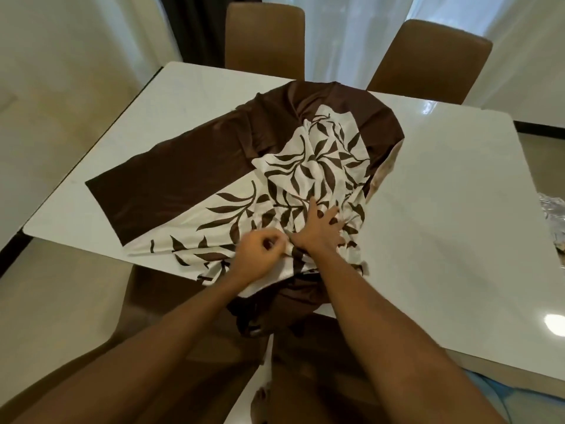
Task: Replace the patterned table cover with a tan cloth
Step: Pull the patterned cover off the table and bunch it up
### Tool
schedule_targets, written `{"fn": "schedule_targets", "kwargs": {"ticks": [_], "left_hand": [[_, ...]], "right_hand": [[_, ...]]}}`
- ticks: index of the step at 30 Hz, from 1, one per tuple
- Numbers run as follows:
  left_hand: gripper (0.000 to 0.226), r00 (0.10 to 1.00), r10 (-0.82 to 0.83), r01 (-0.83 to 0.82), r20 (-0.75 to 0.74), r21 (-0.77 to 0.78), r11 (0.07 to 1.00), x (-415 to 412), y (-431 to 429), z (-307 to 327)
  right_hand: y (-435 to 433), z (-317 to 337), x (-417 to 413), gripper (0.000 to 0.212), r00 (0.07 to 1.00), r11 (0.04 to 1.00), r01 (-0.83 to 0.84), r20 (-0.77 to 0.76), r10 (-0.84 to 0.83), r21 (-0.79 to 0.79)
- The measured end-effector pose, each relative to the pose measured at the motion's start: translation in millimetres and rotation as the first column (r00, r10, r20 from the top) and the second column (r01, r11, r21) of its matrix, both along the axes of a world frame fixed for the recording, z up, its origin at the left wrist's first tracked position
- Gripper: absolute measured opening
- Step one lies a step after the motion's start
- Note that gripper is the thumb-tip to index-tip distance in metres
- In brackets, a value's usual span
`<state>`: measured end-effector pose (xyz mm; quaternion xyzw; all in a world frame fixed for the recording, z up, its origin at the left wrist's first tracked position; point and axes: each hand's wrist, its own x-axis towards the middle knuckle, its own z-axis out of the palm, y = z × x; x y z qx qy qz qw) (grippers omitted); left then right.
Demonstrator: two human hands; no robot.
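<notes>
The patterned table cover, white with dark brown leaves and a wide brown border, lies bunched and crumpled on the glossy white table. Part of it hangs over the near edge. My left hand is closed, pinching a fold of the cover near that edge. My right hand lies flat on the crumpled cloth with fingers spread. A tan cloth is not visible, apart from a pale beige strip showing under the cover's right side.
Two brown chairs stand at the table's far side before white curtains. Another brown chair sits near me on the left. A crinkled silvery object lies at the table's right edge.
</notes>
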<state>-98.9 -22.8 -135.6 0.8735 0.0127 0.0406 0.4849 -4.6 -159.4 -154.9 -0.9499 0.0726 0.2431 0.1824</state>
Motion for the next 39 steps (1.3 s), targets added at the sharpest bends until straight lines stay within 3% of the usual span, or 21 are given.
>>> {"fn": "schedule_targets", "kwargs": {"ticks": [2, 4, 5, 7, 9, 12, 14, 16, 18, 19, 21, 23, 25, 27, 30, 33, 34, 36, 37, 39], "left_hand": [[0.023, 0.97, 0.24, -0.233, -0.045, 0.131, 0.964, 14, 32, -6], [0.064, 0.87, 0.452, -0.368, -0.198, 0.349, 0.862, 25, 70, -19], [0.082, 0.81, 0.509, -0.389, -0.292, 0.384, 0.838, 32, 85, -26], [0.108, 0.705, 0.561, -0.435, -0.434, 0.361, 0.825, 38, 106, -34], [0.112, 0.691, 0.555, -0.46, -0.463, 0.309, 0.832, 45, 108, -40], [0.1, 0.724, 0.508, -0.53, -0.467, 0.095, 0.842, 53, 83, -35], [0.086, 0.765, 0.399, -0.546, -0.506, -0.182, 0.818, 58, 56, -26], [0.081, 0.809, 0.197, -0.493, -0.553, -0.458, 0.74, 60, 27, -15], [0.084, 0.81, 0.007, -0.388, -0.586, -0.527, 0.756, 58, -4, -13], [0.078, 0.808, -0.051, -0.32, -0.587, -0.51, 0.798, 54, -18, -12], [0.064, 0.83, -0.039, -0.218, -0.556, -0.389, 0.895, 47, -37, -13], [0.064, 0.875, 0.018, -0.16, -0.483, -0.254, 0.954, 47, -43, -11], [0.065, 0.919, -0.005, -0.055, -0.395, -0.141, 0.988, 53, -38, 2], [0.061, 0.963, -0.032, 0.02, -0.267, -0.048, 0.999, 70, -31, 20], [0.048, 0.999, -0.05, 0.048, 0.017, 0.122, 0.991, 101, -26, 70], [0.046, 0.901, -0.249, 0.083, 0.356, 0.421, 0.903, 140, -21, 113], [0.047, 0.852, -0.326, 0.069, 0.409, 0.53, 0.845, 152, -18, 124], [0.039, 0.798, -0.398, -0.008, 0.453, 0.668, 0.744, 163, -14, 127], [0.034, 0.789, -0.427, -0.022, 0.442, 0.714, 0.699, 160, -12, 121], [0.028, 0.788, -0.508, 0.021, 0.347, 0.81, 0.586, 134, -8, 92]], "right_hand": [[-10, -5, -9, 0.089, 0.982, 0.993, -0.103, 0.155, 0.11, -0.057], [-23, -9, -9, 0.062, 0.942, 0.988, -0.154, 0.306, 0.14, 0.023], [-33, -6, -6, 0.055, 0.942, 0.985, -0.126, 0.327, 0.081, 0.119], [-46, 3, -4, 0.051, 0.973, 0.91, -0.072, 0.227, -0.025, 0.407], [-51, 8, -9, 0.041, 0.99, 0.768, -0.116, 0.137, 0.037, 0.63], [-47, 0, -13, 0.026, 0.971, 0.756, -0.236, 0.174, 0.162, 0.611], [-45, -7, -7, 0.039, 0.942, 0.848, -0.299, 0.278, 0.189, 0.437], [-47, -9, 3, 0.085, 0.912, 0.939, -0.311, 0.326, 0.25, 0.148], [-51, -11, 6, 0.116, 0.946, 0.946, -0.272, 0.23, 0.23, 0.173], [-51, -13, 4, 0.117, 0.943, 0.932, -0.305, 0.202, 0.265, 0.197], [-55, -18, -3, 0.101, 0.912, 0.904, -0.38, 0.243, 0.331, 0.197], [-60, -18, -7, 0.087, 0.915, 0.902, -0.372, 0.249, 0.317, 0.219], [-59, -7, -4, 0.079, 0.932, 0.919, -0.319, 0.251, 0.26, 0.232], [-56, 7, 8, 0.064, 0.913, 0.93, -0.251, 0.386, 0.134, 0.27], [-38, 43, 31, 0.051, 0.718, 0.937, -0.194, 0.693, -0.067, 0.291], [-27, 69, 64, 0.08, 0.532, 0.953, -0.119, 0.828, -0.177, 0.28], [-28, 78, 74, 0.086, 0.551, 0.944, -0.101, 0.808, -0.21, 0.314], [-40, 95, 78, 0.089, 0.708, 0.877, -0.084, 0.648, -0.281, 0.473], [-52, 95, 78, 0.08, 0.782, 0.845, -0.083, 0.56, -0.273, 0.528], [-80, 82, 65, 0.036, 0.918, 0.875, -0.027, 0.359, -0.171, 0.484]]}}
